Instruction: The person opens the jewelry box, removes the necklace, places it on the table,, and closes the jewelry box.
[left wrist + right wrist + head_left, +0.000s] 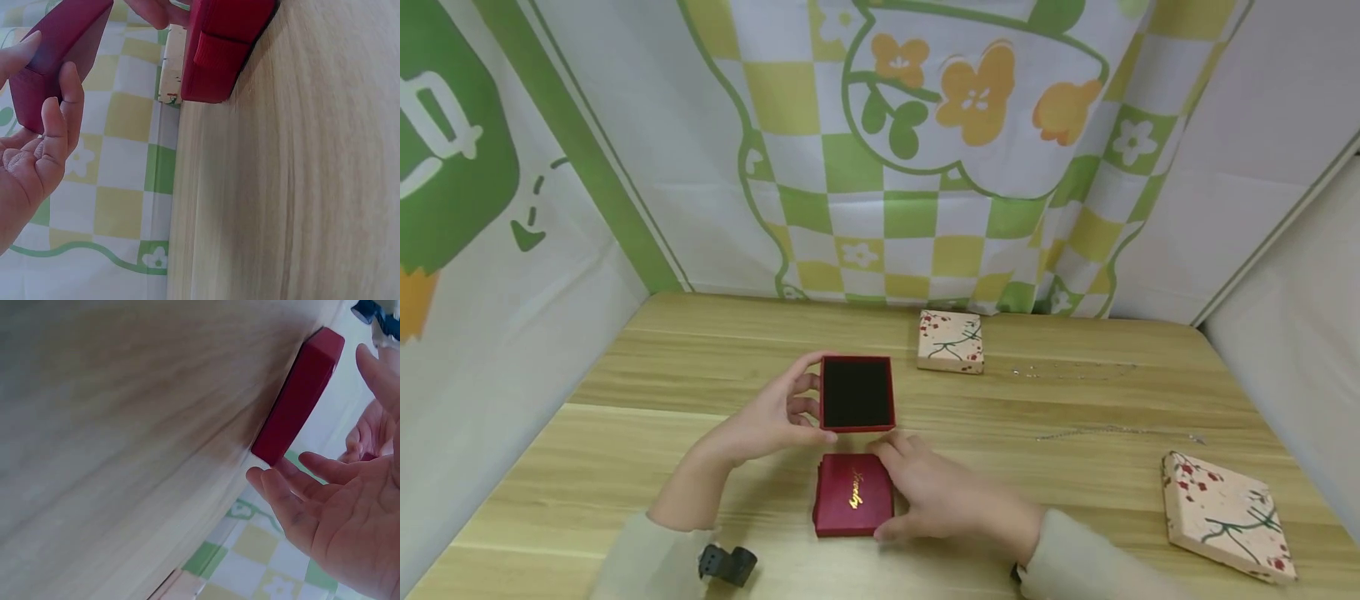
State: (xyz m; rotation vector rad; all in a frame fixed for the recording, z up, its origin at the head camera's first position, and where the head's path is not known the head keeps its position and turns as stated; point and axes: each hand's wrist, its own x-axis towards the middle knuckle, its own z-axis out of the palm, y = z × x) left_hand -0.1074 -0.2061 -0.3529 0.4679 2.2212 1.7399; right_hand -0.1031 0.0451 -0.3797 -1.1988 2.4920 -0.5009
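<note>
My left hand [778,412] grips the left side of a small red open box bottom [857,393] with a black lining. The box bottom is raised above the table, its lining facing the head camera. Below it on the table lies a red jewelry box lid [850,496] with gold lettering on top. A ribbed ribbon tab shows on the lid [219,56] in the left wrist view. My right hand [932,492] is spread along the lid's right side, fingertips at its far corner and thumb by the near one. In the right wrist view those fingers are loosely bent.
A floral-print box [950,342] stands at the back of the wooden table, another floral box [1228,517] at the right. Between them lie a thin silvery chain [1108,430] and a second fine chain [1060,367]. A checkered curtain [925,225] hangs behind.
</note>
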